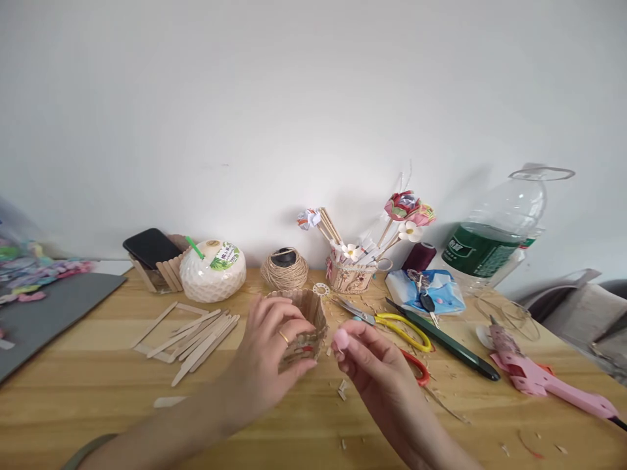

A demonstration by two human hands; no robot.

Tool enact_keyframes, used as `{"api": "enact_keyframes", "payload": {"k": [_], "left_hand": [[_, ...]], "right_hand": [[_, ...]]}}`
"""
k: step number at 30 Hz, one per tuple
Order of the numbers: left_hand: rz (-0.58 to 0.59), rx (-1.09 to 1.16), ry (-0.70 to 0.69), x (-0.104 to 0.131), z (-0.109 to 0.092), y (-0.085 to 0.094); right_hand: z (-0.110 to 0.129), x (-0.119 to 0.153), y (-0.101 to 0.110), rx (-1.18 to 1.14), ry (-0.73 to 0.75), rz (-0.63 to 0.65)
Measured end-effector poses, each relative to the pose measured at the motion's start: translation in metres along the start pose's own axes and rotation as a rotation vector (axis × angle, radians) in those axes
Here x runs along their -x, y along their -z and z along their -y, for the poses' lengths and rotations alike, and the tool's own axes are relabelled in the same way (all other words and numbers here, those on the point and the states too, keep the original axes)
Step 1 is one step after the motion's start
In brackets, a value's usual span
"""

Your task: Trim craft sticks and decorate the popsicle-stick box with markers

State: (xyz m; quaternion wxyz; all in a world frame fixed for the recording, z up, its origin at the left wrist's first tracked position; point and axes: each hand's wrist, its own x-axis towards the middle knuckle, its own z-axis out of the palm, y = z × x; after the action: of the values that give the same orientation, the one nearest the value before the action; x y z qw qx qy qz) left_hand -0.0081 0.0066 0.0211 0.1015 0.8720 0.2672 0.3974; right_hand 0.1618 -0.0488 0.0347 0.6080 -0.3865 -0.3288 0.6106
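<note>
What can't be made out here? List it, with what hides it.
All in the head view:
- Much of the small basket: behind the left hand.
- The underside of the pink piece: covered by fingers of the right hand.
- Whatever joins the red handle: behind the right hand.
- The far end of the black cord: cut off by the right edge.

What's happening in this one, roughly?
A person works at a wooden table with bare hands. The right hand pinches a small pink piece between thumb and fingers. The left hand is open beside a small woven-looking basket, partly hiding it; whether it touches the basket is unclear. Loose wooden sticks lie to the left, while yellow-handled scissors and a pink glue gun lie to the right.
</note>
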Motion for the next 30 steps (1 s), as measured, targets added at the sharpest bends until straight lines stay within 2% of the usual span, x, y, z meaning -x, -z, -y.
{"api": "enact_keyframes", "payload": {"k": [3,5,8,10,12,16,19,23,26,28,30], "left_hand": [[-0.040,0.217,-0.043,-0.006,-0.014,0.004],[0.015,0.355,-0.017,-0.011,-0.021,0.005],[0.165,0.521,0.124,-0.018,-0.029,0.005],[0.210,0.584,0.227,-0.021,-0.031,0.004],[0.189,0.587,0.256,-0.023,-0.031,0.002],[0.077,0.517,0.168,-0.022,-0.032,-0.007],[0.053,0.502,0.156,-0.021,-0.033,-0.015],[0.117,0.547,0.228,-0.020,-0.034,-0.021],[0.123,0.572,0.257,-0.022,-0.035,-0.024],[0.104,0.565,0.307,-0.024,-0.035,-0.025],[0.114,0.577,0.353,-0.026,-0.034,-0.027]], "right_hand": [[-0.006,0.000,0.000,-0.163,-0.122,0.037],[-0.010,0.001,0.001,-0.208,-0.150,0.039],[-0.012,0.003,0.004,-0.229,-0.155,0.025],[-0.010,0.004,0.006,-0.211,-0.162,0.013],[-0.007,0.006,0.008,-0.176,-0.155,0.012],[-0.003,0.011,0.012,-0.049,-0.084,0.025],[-0.003,0.012,0.016,0.049,-0.064,0.010],[-0.004,0.014,0.028,0.250,-0.021,0.027],[-0.004,0.018,0.041,0.489,0.084,-0.008],[-0.002,0.022,0.054,0.779,0.189,-0.020],[0.006,0.026,0.073,1.166,0.350,0.050]]}}
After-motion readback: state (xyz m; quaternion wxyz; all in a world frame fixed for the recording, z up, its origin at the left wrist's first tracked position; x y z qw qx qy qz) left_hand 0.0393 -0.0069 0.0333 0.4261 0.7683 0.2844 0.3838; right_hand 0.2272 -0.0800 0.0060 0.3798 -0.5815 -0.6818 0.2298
